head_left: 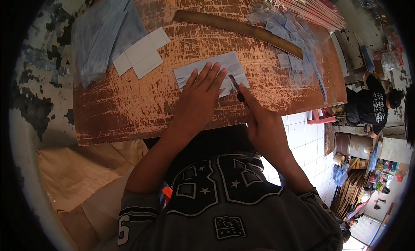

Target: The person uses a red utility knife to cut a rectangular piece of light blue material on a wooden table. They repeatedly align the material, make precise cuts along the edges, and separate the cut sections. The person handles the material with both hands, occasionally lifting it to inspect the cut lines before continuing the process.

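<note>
The left hand (201,95) is pressing down a rectangular grey plastic sheet (231,60); the right hand (262,121) is holding a black-handled cutter (237,91) against it. Small bluish plastic pieces (280,30), apparently cut, are lying beyond the right hand; larger translucent blue sheets (97,43), apparently uncut, beyond the left.

The tabletop (129,100) is reddish brown, streaked all over with pale orange scuffs (almost like bark, to my eye). I see a pale grey sheet (231,62), a dark knife (236,86), white card (145,58) ruled with thin dark lines, hazy blue plastic film (97,39), a golden-brown strip (237,30) and pinkish-red sticks (317,11). The wall (26,78) is off-white, blotched black.
</note>
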A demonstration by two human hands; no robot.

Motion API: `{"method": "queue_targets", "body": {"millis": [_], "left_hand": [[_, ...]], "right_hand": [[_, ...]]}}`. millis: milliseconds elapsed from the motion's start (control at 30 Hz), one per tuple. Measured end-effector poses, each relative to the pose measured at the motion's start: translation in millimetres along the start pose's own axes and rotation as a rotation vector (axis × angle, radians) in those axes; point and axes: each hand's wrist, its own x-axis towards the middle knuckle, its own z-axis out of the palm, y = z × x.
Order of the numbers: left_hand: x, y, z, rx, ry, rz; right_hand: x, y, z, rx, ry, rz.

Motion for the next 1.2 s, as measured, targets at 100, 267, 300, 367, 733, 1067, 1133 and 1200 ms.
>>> {"method": "queue_targets", "body": {"millis": [100,267,300,367,733,1067,1133,1200], "left_hand": [[0,0,0,0.009,-0.005,-0.002],[0,0,1,0.016,-0.013,-0.003],[0,0,1,0.016,-0.013,-0.003],[-1,0,1,0.013,-0.015,-0.005],[0,0,1,0.003,-0.011,-0.008],[0,1,2,0.009,-0.002,-0.007],[0,1,2,0.008,-0.003,-0.012],[0,1,2,0.010,-0.001,-0.011]], "right_hand": [[0,1,0,0.004,0.005,-0.007],[-1,0,0,-0.008,-0.012,0.006],[-1,0,0,-0.011,-0.019,0.011],[-1,-1,0,-0.007,-0.014,0.011],[-5,-2,-1,-0.026,-0.026,0.017],[-12,-2,-3,-0.068,-0.042,0.018],[-14,-3,-5,-0.073,-0.054,0.027],[-17,-4,-5,-0.077,-0.061,0.040]]}}
